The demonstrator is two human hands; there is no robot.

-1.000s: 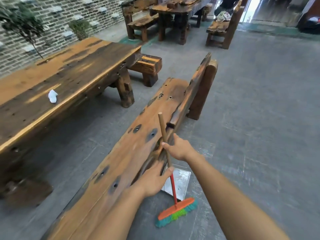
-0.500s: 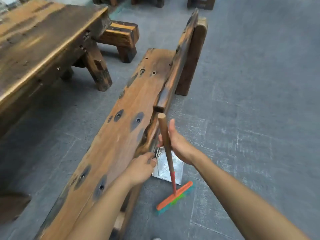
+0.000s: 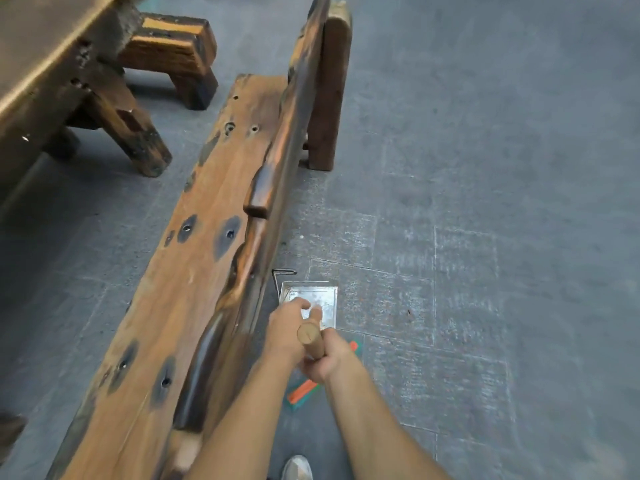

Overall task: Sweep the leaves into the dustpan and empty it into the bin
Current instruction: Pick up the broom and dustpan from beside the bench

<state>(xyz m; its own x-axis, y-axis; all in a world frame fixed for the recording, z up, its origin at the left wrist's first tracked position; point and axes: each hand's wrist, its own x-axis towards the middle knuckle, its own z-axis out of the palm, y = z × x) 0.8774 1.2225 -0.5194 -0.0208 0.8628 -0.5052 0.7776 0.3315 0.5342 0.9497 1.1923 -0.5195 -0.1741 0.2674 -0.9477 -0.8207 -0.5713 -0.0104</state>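
Left hand [image 3: 286,329], off the bench backrest [image 3: 294,133], now loose-fingered and empty over the metal dustpan [image 3: 329,299] just ahead of both hands; right hand [image 3: 327,363] grips the broom handle [image 3: 310,336], brush head [image 3: 303,389] beneath it; dustpan pickup likely next

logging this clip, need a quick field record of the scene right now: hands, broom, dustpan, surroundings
right hand: grips the broom handle near its top
left hand: beside the handle top, over the dustpan; grip unclear, blurred
broom head: orange and teal, down at the floor below the hands
dustpan: metal, flat on the floor beside the bench
floor: grey tiles
leaves: none clearly visible
also in view: table, shoe
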